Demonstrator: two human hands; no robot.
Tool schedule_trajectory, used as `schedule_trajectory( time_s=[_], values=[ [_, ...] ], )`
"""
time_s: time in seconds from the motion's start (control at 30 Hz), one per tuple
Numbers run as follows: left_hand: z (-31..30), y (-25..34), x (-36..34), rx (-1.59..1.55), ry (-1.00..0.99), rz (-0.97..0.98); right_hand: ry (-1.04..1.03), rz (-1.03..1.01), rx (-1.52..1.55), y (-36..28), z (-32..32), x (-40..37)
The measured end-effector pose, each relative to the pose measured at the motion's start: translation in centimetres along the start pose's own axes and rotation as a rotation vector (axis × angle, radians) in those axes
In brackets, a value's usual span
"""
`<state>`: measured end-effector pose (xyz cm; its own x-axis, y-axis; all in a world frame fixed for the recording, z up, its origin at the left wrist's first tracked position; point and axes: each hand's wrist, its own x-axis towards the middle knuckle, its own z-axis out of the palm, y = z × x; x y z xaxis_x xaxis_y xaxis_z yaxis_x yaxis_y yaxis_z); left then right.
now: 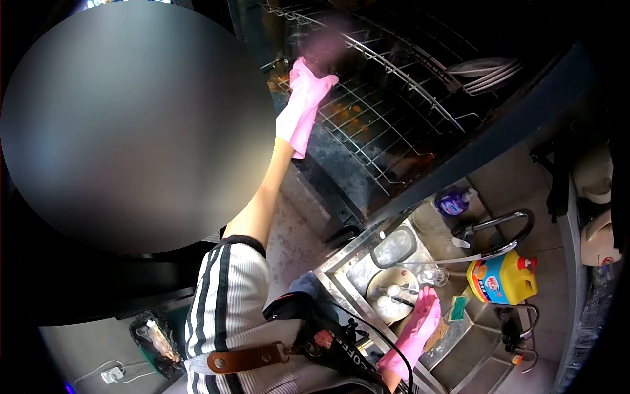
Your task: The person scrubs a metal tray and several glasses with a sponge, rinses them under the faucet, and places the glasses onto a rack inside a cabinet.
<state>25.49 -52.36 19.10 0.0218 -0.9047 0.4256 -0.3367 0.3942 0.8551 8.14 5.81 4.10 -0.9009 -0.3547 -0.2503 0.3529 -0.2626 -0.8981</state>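
Note:
My left hand (308, 88), in a pink rubber glove, reaches up to a wire rack (367, 125) inside a dark cabinet. A blurred patch covers the fingertips, so what they hold, if anything, is hidden. My right hand (420, 325), also in a pink glove, is over the edge of the metal sink (469, 351), its fingers stretched out and nothing visible in them. Beside its fingertips, a bowl (377, 285) with white items in it sits in the sink. A green sponge (459, 308) lies to the right of this hand.
Plates (489, 73) stand in the rack at the upper right. Around the sink are a yellow jug (502, 279), a purple bottle (453, 202) and a curved faucet (522, 223). A bin with a black bag (157, 341) is at lower left. A large blurred disc hides the upper left.

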Motion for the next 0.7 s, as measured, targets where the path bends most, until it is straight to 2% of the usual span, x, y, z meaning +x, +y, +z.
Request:
schedule_trajectory(
  time_s=[0.07,0.17,0.27,0.33,0.4,0.47,0.5,0.6,0.63,0.7],
  values=[
    [0.5,-1.8,0.8,0.017,-0.026,0.028,0.001,0.016,0.01,0.3,-0.5,0.4],
    [0.1,0.1,-0.5,0.321,0.06,-0.045,-0.007,-0.013,0.025,0.4,-1.0,0.5],
    [-0.7,3.5,-0.7,0.321,-0.084,-0.298,-0.015,0.011,0.009,0.4,-1.6,0.9],
    [0.6,0.1,1.0,0.298,-0.096,-0.232,-0.031,-0.022,0.008,0.3,-1.8,0.8],
    [0.3,-0.9,0.4,0.214,0.035,-0.016,-0.016,-0.014,0.007,0.2,-1.8,0.7],
    [-1.0,0.5,0.0,0.15,-0.045,-0.048,0.004,-0.008,-0.001,0.0,-1.6,0.7],
    [-0.8,-0.7,0.3,0.184,-0.023,0.014,0.015,-0.004,-0.004,0.0,-1.5,0.6],
    [-0.3,-3.7,2.1,0.172,-0.011,0.038,0.004,-0.004,0.002,0.8,-2.9,1.1],
    [-1.6,-1.6,1.7,0.137,-0.112,0.008,0.025,0.009,0.0,0.4,-2.2,0.6],
    [-2.0,-1.6,1.7,0.098,-0.133,0.043,0.066,0.03,-0.002,-0.9,0.0,-0.7]
  ],
)
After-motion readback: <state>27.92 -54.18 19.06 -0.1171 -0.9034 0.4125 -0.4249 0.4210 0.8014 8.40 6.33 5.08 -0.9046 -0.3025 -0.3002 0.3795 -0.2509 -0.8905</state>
